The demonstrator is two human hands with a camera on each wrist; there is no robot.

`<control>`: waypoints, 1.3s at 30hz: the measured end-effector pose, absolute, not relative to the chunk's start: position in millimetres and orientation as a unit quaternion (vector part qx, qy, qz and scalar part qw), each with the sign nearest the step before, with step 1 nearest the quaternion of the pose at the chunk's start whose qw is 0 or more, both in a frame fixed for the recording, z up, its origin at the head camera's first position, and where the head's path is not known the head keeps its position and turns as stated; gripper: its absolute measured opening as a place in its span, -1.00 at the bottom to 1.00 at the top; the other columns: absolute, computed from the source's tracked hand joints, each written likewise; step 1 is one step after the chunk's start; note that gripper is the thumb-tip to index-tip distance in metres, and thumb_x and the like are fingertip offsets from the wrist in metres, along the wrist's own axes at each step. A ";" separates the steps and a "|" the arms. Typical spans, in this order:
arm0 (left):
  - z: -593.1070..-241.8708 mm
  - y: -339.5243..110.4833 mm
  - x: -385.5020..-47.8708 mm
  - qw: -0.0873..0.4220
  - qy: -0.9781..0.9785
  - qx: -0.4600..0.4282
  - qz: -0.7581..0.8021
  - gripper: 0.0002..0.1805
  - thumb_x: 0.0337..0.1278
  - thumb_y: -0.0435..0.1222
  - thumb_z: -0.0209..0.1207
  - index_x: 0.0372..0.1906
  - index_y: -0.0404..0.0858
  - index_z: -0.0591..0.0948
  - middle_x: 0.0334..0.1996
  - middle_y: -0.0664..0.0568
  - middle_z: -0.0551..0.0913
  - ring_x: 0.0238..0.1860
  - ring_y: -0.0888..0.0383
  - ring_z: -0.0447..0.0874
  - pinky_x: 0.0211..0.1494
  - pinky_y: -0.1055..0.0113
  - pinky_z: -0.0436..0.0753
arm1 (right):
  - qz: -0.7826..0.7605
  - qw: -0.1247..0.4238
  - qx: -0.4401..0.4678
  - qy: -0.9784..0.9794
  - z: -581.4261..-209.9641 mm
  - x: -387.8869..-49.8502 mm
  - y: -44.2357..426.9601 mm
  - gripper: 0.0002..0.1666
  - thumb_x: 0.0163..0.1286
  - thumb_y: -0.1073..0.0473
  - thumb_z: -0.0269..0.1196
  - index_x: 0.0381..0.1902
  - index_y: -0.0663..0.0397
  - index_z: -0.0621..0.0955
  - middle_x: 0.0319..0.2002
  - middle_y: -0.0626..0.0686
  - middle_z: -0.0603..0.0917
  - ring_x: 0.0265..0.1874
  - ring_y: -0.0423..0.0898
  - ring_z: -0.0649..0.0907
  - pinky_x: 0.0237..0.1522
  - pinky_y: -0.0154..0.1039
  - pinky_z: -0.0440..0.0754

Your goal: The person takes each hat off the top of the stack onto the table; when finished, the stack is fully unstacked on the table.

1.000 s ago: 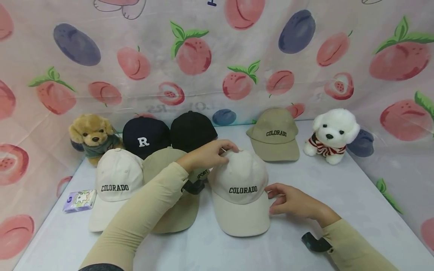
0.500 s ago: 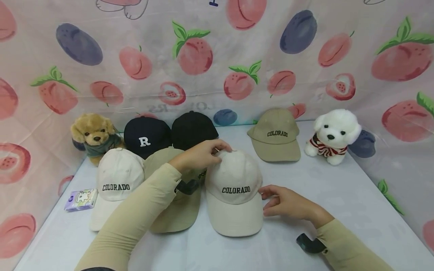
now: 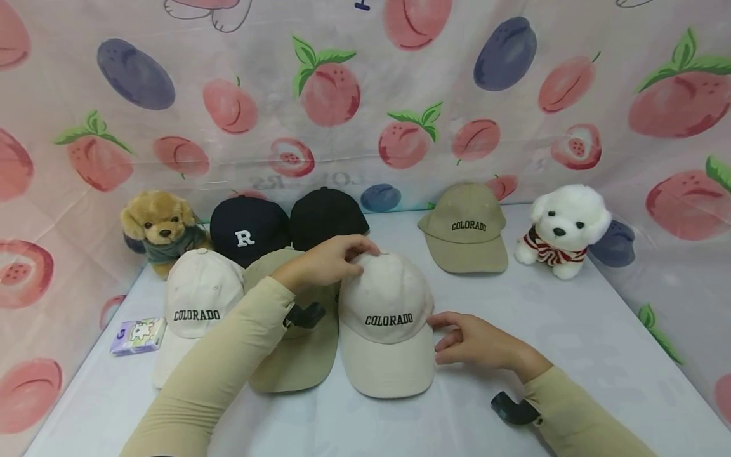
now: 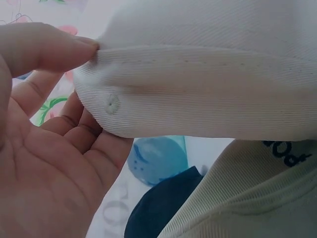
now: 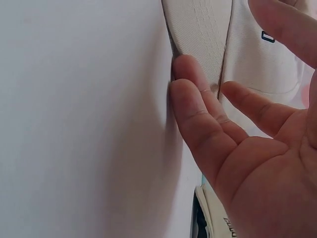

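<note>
A cream baseball cap [image 3: 388,285] marked COLORADO stands on the table, brim toward me. My left hand [image 3: 322,263] reaches to its upper left side; in the left wrist view that hand [image 4: 54,144] pinches the cap's fabric edge [image 4: 188,99] between thumb and fingers. My right hand [image 3: 485,343] is at the cap's right side, and in the right wrist view its fairly straight fingers [image 5: 190,101] touch the brim edge [image 5: 200,34]. Just left of this cap stands a khaki cap [image 3: 302,362], partly hidden behind my left forearm.
A white COLORADO cap [image 3: 202,285], a navy cap [image 3: 248,222], a black cap [image 3: 327,212] and a khaki COLORADO cap [image 3: 465,222] stand around. Plush dogs, one brown [image 3: 162,222] and one white [image 3: 562,222], flank them. A tissue pack [image 3: 137,336] lies at left.
The cream cap has slid left along the table, close up to the khaki cap. Both hands have moved left with it.
</note>
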State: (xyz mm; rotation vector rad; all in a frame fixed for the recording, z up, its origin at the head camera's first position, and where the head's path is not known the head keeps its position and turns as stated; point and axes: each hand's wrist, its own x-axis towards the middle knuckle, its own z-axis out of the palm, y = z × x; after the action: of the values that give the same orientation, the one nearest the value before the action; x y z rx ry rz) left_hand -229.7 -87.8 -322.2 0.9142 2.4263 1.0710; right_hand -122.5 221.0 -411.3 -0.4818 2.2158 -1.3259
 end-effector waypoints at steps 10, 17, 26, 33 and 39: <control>-321.0 -94.5 -229.7 0.178 0.853 0.307 0.382 -0.62 0.29 -0.48 0.14 0.18 -0.24 0.59 0.15 -0.06 0.55 0.06 0.05 0.42 0.18 0.23 0.47 | -0.501 0.251 -0.185 0.808 -412.7 -123.7 212.9 -0.17 0.24 0.22 0.45 0.35 0.44 0.36 0.24 0.33 0.48 -0.07 -0.01 0.69 -0.09 -0.29 0.62; -319.6 -96.8 -229.4 0.177 0.854 0.304 0.382 -0.62 0.28 -0.49 0.14 0.18 -0.25 0.59 0.13 -0.06 0.56 0.02 0.05 0.42 0.11 0.25 0.48 | -0.490 0.250 -0.184 0.814 -412.4 -126.1 210.3 -0.15 0.22 0.20 0.47 0.36 0.43 0.36 0.17 0.22 0.55 -0.10 -0.04 0.68 -0.12 -0.29 0.61; -319.6 -95.4 -228.8 0.178 0.856 0.299 0.383 -0.62 0.28 -0.43 0.20 0.19 -0.24 0.57 0.10 -0.05 0.56 -0.02 0.05 0.43 0.06 0.27 0.49 | -0.489 0.251 -0.188 0.814 -410.3 -127.5 209.0 -0.15 0.22 0.21 0.47 0.35 0.46 0.36 0.05 0.17 0.62 -0.11 -0.03 0.67 -0.14 -0.29 0.60; -321.7 -94.5 -228.6 0.176 0.857 0.293 0.386 -0.62 0.28 -0.38 0.26 0.18 -0.22 0.57 0.01 -0.06 0.57 -0.05 0.05 0.44 -0.01 0.29 0.53 | -0.481 0.236 -0.186 0.823 -412.1 -129.8 212.6 -0.14 0.22 0.17 0.47 0.36 0.42 0.37 0.25 0.28 0.48 -0.07 -0.03 0.65 -0.12 -0.26 0.61; -322.8 -94.9 -229.1 0.177 0.854 0.296 0.390 -0.62 0.28 -0.38 0.26 0.18 -0.23 0.57 0.04 -0.06 0.58 -0.02 0.05 0.45 0.02 0.29 0.54 | -0.468 0.231 -0.174 0.835 -411.4 -132.3 218.0 -0.17 0.24 0.14 0.46 0.37 0.32 0.39 0.28 0.26 0.46 -0.06 -0.03 0.65 -0.10 -0.18 0.61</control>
State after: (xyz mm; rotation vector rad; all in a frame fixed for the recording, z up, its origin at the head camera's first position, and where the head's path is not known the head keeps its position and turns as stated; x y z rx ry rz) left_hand -229.1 -94.9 -322.8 0.8379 2.4166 1.1029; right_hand -132.3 218.0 -411.4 -0.4775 2.2963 -1.2866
